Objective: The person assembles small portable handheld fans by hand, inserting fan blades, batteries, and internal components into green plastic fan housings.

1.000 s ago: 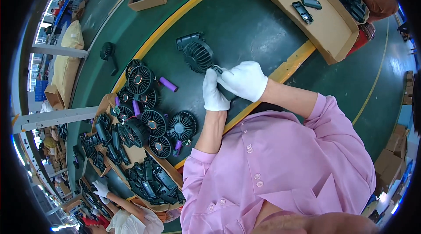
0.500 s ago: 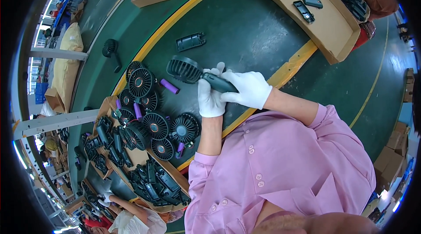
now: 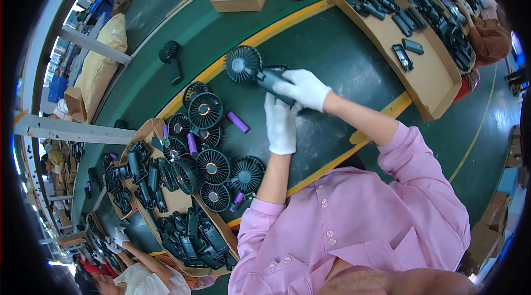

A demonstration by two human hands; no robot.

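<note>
A dark green handheld fan (image 3: 244, 65) is held over the work surface, its round head pointing away to the left. My right hand (image 3: 307, 91), in a white glove, grips the handle from above. Gloved too, my left hand (image 3: 281, 128) closes round the lower end of the handle from beneath; some of its fingers are hidden. Just behind the handle, a dark handle shell (image 3: 276, 67) shows only in part. A purple battery cell (image 3: 238, 122) lies left of my left hand. Several round fan heads (image 3: 213, 166) are piled nearby at the left.
A carton (image 3: 176, 206) of dark handle parts stands at the lower left. Across the yellow-edged belt are a small box (image 3: 242, 4) of parts and two loose fans (image 3: 172, 62). A long cardboard tray (image 3: 434, 82) holds casings at the right. Co-workers sit at both ends.
Both hands and the fan have moved away from my body, up to the handle shell, which is now partly covered. The fan head has turned, and the whole view has shifted.
</note>
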